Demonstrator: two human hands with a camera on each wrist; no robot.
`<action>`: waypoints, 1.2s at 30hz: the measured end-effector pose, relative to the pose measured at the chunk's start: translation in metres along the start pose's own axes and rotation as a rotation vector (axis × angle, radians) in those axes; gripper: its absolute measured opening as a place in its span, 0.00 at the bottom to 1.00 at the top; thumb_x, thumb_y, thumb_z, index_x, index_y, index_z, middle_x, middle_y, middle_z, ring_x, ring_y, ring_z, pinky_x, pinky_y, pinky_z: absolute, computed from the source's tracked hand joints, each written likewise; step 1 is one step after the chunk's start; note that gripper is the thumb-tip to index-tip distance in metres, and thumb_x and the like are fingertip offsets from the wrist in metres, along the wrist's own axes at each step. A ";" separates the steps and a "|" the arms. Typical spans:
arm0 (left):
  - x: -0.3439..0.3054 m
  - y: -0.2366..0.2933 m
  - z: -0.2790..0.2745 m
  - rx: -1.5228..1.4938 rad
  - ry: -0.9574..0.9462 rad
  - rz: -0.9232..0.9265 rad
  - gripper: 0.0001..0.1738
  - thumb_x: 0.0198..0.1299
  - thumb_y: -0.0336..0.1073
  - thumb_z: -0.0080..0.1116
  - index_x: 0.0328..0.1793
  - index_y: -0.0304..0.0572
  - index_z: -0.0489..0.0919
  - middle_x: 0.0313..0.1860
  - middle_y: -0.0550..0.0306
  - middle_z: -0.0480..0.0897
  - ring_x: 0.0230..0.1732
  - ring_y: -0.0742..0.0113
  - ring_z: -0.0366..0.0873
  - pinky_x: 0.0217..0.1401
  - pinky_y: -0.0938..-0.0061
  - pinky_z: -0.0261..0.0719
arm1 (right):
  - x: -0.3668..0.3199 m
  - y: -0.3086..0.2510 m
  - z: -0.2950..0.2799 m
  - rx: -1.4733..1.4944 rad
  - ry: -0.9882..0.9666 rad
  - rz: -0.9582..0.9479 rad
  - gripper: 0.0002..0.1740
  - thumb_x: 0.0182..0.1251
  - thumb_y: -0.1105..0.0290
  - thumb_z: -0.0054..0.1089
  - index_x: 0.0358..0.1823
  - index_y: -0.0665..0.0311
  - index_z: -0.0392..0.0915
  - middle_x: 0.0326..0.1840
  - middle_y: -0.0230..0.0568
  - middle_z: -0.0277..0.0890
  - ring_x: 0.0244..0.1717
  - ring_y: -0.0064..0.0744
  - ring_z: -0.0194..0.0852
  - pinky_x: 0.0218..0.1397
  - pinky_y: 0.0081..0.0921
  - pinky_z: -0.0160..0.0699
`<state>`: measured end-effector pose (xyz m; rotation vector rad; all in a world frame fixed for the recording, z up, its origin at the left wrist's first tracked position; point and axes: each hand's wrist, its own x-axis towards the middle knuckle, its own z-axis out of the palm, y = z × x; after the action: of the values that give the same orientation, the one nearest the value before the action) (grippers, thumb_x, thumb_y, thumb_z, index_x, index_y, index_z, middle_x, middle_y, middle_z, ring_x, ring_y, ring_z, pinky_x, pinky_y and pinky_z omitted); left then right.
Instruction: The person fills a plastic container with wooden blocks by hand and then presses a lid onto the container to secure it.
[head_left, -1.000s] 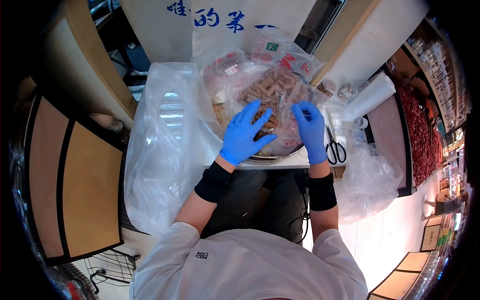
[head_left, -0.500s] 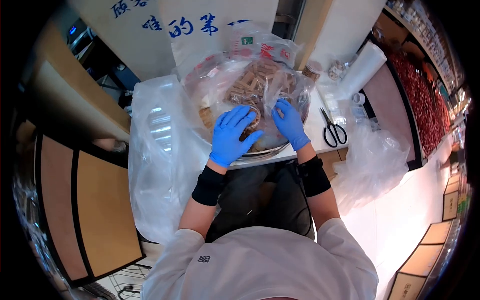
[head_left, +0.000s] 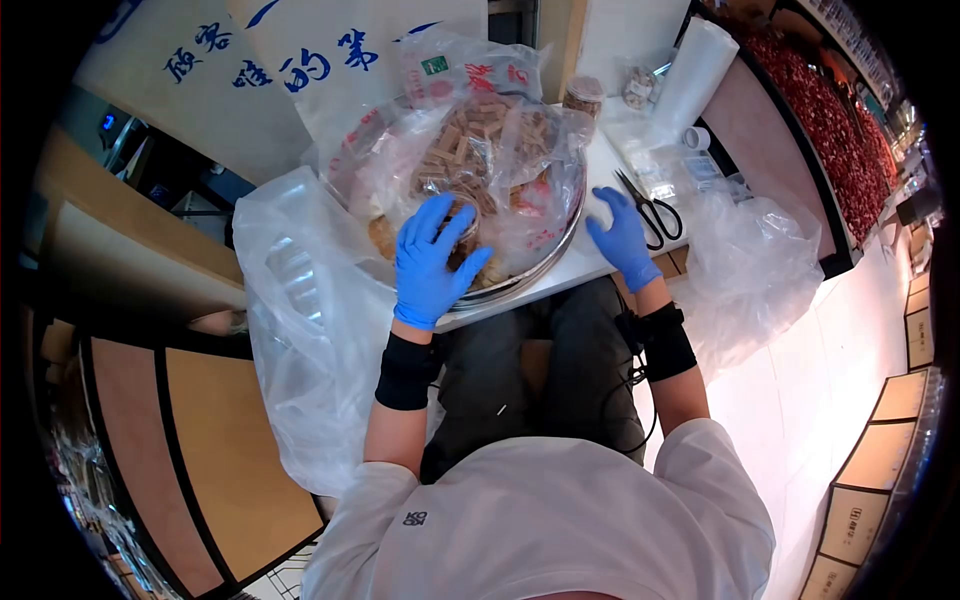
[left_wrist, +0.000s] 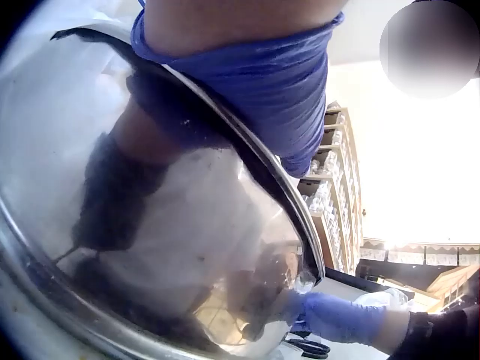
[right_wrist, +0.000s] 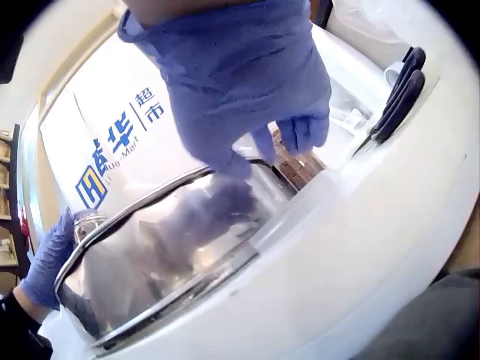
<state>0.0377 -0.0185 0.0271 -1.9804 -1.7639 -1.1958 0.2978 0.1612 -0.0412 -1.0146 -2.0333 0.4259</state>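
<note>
My left hand (head_left: 428, 255), in a blue glove, grips a clear round jar (head_left: 466, 222) with brown contents at the near side of a wide metal basin (head_left: 540, 272). In the right wrist view the fingers wrap the jar (right_wrist: 88, 225) just beyond the basin's wall (right_wrist: 165, 247). Brown stick-shaped pieces (head_left: 470, 135) lie heaped in the basin, partly under a clear plastic bag (head_left: 525, 195) with red print. My right hand (head_left: 622, 240), also gloved, is held off the basin's right rim with loosely bent fingers and nothing in them, close to black-handled scissors (head_left: 660, 222).
Behind the scissors on the white table (head_left: 600, 165) are a jar of brown pieces (head_left: 583, 96), a second container (head_left: 638, 86), a plastic roll (head_left: 697, 80) and a small white roll (head_left: 697, 138). Large clear bags hang at the left (head_left: 290, 330) and right (head_left: 750, 265).
My right hand has let go of the plastic bag and moved right, past the basin's rim towards the scissors. The left hand stays at the jar. The head view has turned rightward.
</note>
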 end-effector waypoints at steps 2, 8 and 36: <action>0.002 0.005 -0.003 -0.019 0.043 -0.023 0.35 0.43 0.43 0.71 0.61 0.48 0.75 0.65 0.45 0.69 0.64 0.49 0.68 0.65 0.61 0.66 | -0.017 0.002 -0.003 -0.140 -0.338 -0.064 0.41 0.52 0.57 0.66 0.67 0.64 0.61 0.66 0.61 0.58 0.66 0.57 0.57 0.68 0.40 0.60; -0.004 -0.005 0.003 -0.289 0.087 -0.301 0.54 0.40 0.46 0.75 0.73 0.40 0.58 0.68 0.43 0.64 0.67 0.51 0.65 0.68 0.63 0.64 | -0.019 -0.019 -0.016 -0.241 -0.295 -0.012 0.43 0.50 0.55 0.68 0.67 0.60 0.61 0.59 0.57 0.65 0.58 0.52 0.67 0.60 0.39 0.68; -0.002 -0.025 -0.006 -0.664 -0.215 -0.495 0.43 0.36 0.45 0.75 0.61 0.41 0.71 0.51 0.46 0.80 0.51 0.55 0.79 0.55 0.68 0.75 | 0.052 -0.173 0.042 0.406 -0.532 -0.288 0.38 0.47 0.60 0.75 0.60 0.61 0.69 0.53 0.42 0.74 0.56 0.35 0.74 0.60 0.31 0.71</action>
<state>0.0125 -0.0173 0.0212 -2.1141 -2.2698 -2.0076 0.1588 0.0965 0.0625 -0.3719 -2.3710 0.9839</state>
